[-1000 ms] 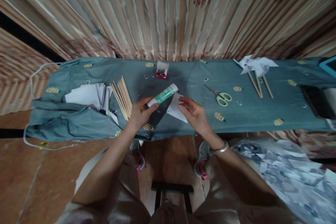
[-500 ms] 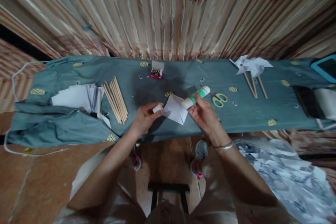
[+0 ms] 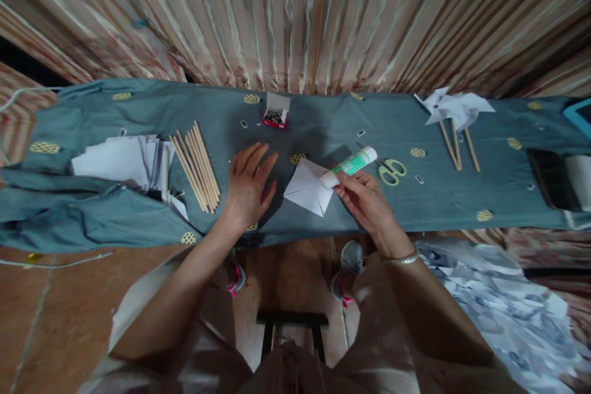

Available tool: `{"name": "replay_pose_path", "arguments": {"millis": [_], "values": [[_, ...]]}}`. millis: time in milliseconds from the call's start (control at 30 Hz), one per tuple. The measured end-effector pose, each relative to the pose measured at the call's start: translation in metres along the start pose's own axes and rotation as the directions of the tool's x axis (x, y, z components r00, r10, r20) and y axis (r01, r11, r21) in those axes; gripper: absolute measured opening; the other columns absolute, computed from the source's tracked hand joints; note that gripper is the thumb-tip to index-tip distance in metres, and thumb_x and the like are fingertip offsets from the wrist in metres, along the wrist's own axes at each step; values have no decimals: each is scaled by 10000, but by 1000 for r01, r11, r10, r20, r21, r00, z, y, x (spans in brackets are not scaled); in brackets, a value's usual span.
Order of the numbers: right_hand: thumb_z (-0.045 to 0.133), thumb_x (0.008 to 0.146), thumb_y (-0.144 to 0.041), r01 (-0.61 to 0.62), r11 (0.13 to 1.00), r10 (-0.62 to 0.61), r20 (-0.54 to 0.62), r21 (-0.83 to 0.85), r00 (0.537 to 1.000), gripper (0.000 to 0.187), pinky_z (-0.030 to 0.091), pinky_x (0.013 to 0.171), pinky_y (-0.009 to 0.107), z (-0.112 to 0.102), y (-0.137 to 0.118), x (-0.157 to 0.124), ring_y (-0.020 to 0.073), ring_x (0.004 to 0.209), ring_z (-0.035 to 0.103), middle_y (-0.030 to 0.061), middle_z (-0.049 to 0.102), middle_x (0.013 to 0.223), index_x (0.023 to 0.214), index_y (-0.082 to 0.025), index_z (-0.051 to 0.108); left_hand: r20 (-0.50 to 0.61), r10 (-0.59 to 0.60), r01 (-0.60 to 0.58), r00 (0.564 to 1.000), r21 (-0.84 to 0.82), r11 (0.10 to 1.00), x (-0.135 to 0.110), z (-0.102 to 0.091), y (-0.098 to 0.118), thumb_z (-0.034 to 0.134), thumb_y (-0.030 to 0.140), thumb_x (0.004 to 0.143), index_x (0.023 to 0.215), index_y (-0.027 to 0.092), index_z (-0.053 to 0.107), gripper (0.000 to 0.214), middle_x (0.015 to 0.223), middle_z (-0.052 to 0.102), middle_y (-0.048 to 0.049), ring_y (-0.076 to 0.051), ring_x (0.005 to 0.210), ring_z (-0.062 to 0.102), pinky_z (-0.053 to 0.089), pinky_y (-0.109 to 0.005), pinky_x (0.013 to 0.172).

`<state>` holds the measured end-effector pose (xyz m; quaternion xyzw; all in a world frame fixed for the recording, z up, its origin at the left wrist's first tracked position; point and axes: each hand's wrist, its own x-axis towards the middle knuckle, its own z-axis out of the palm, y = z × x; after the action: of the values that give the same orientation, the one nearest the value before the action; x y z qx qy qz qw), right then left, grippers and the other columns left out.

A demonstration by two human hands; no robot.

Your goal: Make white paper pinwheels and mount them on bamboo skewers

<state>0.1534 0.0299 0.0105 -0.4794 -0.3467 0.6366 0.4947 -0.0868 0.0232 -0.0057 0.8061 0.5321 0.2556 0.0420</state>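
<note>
My right hand (image 3: 364, 200) is closed around a glue stick (image 3: 351, 166) with a green and white label, its white lower end over the right part of a white paper square (image 3: 307, 192). Slits or folds run in from the corners of this paper. Whether my right fingers also touch its edge, I cannot tell. Left of the paper, my left hand (image 3: 249, 184) has its fingers spread, with nothing visible in them. Green-handled scissors (image 3: 391, 171) lie beyond the glue stick to the right. A small open red box (image 3: 276, 117) of metal pins or tacks stands behind the paper.
Several wooden sticks (image 3: 197, 166) lie left of my left hand, beside a stack of white paper (image 3: 115, 160). Paper pinwheels (image 3: 455, 108) on sticks lie at the right. A dark phone-like object (image 3: 549, 178) is farther right. A bag of paper scraps (image 3: 498, 308) stands below the table.
My left hand has let go of the white piece at the paper's left side and opened, moving slightly left and away from me. My right hand keeps the glue stick. The view has shifted slightly.
</note>
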Motion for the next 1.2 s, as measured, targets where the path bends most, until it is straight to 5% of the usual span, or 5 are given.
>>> {"name": "replay_pose_path", "arguments": {"millis": [167, 333, 800, 1200], "values": [[748, 701, -493, 199, 873, -226, -7, -446, 974, 342, 430, 584, 262, -7, 12, 9, 106, 566, 482, -62, 519, 618, 719, -222, 540, 140, 250, -231, 958, -140, 963, -12, 14, 38, 473, 302, 953, 1266, 168, 555, 350, 1390, 524, -152, -283, 1374, 392, 287, -555, 1147], [700, 741, -522, 206, 706, -263, 19, -677, 965, 345, 416, 573, 264, -9, 22, 11, 123, 588, 518, -38, 581, 664, 789, -219, 543, 254, 234, -196, 938, -167, 966, -23, 29, 53, 562, 389, 911, 1362, 196, 488, 496, 1513, 361, -183, -353, 1438, 270, 282, -591, 1137], [654, 793, -520, 253, 442, -381, 75, -861, 921, 316, 417, 591, 299, 4, 13, 6, 163, 611, 564, -5, 636, 692, 857, -221, 577, 306, 209, -161, 929, -177, 971, -23, 32, 51, 631, 411, 865, 1337, 207, 508, 529, 1537, 320, -182, -382, 1444, 238, 261, -602, 1141], [646, 806, -488, 249, 370, -348, 115, -895, 930, 281, 419, 610, 305, 11, 10, 8, 167, 608, 558, -3, 624, 693, 821, -226, 548, 305, 218, -161, 927, -201, 966, -23, 33, 50, 621, 386, 876, 1337, 219, 512, 503, 1557, 283, -165, -387, 1447, 218, 267, -620, 1129]]}}
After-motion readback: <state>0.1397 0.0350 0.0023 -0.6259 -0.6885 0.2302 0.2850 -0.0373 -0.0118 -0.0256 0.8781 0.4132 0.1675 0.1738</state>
